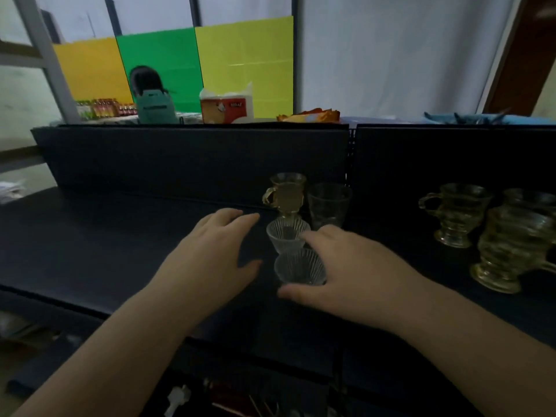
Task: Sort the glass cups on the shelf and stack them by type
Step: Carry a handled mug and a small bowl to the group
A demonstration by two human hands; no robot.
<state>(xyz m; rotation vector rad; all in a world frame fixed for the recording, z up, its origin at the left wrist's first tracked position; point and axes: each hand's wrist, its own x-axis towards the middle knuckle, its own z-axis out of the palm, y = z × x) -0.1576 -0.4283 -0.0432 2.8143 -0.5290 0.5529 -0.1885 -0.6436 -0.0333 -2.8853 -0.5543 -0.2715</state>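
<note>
Two small clear ribbed glass cups stand on the dark shelf (105,242), the near one (299,266) in front of the far one (285,236). My right hand (346,266) curls around the near ribbed cup, thumb below it and fingers behind. My left hand (216,251) hovers open just left of both cups, touching neither. Behind them stand a gold-handled glass (285,194) and a plain clear tumbler (329,204). Yellowish handled glass mugs sit at the right: one (457,212), a nearer one (511,251), and a third (529,200) behind.
The shelf's dark back panel (192,158) rises behind the cups. Beyond it are a tissue box (227,106), a teal object (155,106), small bottles (102,108) and coloured boards. Clutter lies below the shelf's front edge.
</note>
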